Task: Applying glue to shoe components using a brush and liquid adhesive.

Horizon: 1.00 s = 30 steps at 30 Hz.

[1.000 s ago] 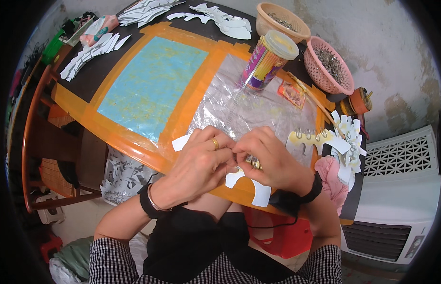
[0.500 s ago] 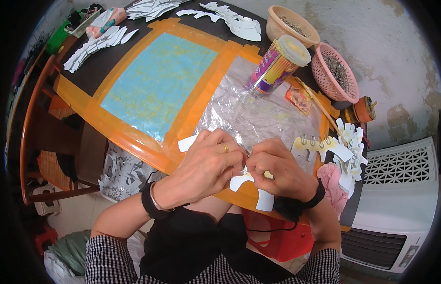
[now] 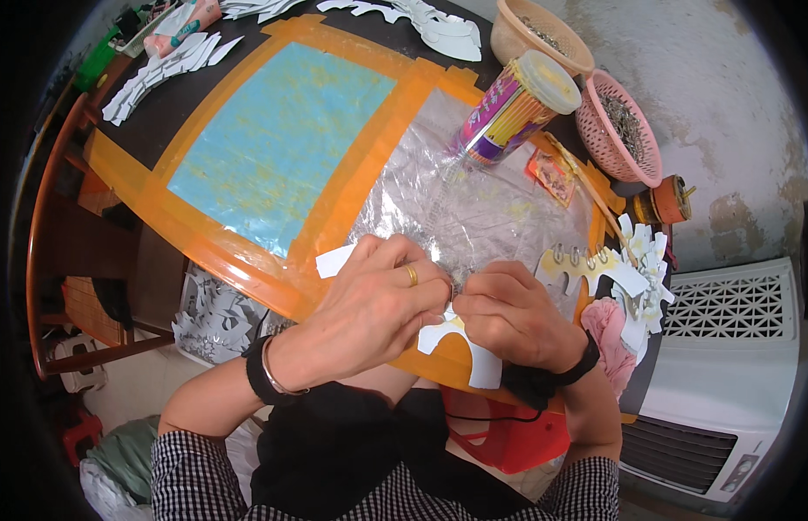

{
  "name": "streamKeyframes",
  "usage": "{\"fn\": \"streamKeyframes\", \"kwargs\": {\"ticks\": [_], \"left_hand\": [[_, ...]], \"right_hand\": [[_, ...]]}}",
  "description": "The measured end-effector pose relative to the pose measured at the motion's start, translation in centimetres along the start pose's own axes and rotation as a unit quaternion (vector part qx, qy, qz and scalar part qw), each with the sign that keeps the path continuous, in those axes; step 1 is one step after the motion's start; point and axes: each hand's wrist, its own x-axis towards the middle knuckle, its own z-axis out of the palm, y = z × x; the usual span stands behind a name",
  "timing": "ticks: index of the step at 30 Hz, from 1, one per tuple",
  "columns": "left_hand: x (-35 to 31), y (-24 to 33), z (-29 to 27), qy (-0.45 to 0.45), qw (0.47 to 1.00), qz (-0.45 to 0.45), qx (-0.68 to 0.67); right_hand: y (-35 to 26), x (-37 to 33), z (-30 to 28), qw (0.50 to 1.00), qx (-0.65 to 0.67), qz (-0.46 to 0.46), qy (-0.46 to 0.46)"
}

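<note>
My left hand and my right hand are brought together over the table's near edge, fingers closed and pinching. Between and below them shows a white curved paper cutout with yellow smears on its upper edge, gripped by both hands. Whatever small thing lies at the fingertips is mostly hidden by the fingers. Beside my left hand a white strip end sticks out. To the right of my right hand lies another cutout, with several wire clips along its yellow-smeared edge.
A lidded tub stands on the plastic sheet. A beige basket and a pink basket hold metal pieces. A stick, a pink cloth and a pile of white cutouts lie on the right.
The view has shifted slightly, so the table appears a little further left and up. My right fingers have curled in more over the cutout; both hands stay together on it.
</note>
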Motion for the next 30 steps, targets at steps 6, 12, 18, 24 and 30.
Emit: {"fn": "streamKeyframes", "kwargs": {"ticks": [6, 12, 18, 24, 30], "left_hand": [[-0.1, -0.1, 0.1, 0.004, 1.0, 0.005, 0.014], [-0.2, -0.1, -0.2, -0.021, 0.999, -0.022, 0.018], [-0.1, -0.2, -0.5, -0.034, 0.999, -0.024, 0.008], [0.0, -0.2, -0.7, -0.032, 0.999, -0.034, -0.012], [-0.1, -0.2, -0.4, -0.019, 0.999, -0.042, -0.018]], "right_hand": [[-0.1, 0.1, -0.2, 1.0, 0.008, 0.009, -0.011], [-0.3, -0.1, -0.5, 0.999, -0.025, -0.014, -0.033], [-0.7, 0.0, -0.7, 0.996, -0.053, -0.021, -0.069], [-1.3, 0.3, -0.7, 0.996, -0.06, 0.003, -0.068], [-2.2, 0.3, -0.9, 0.993, -0.081, 0.021, -0.084]]}}
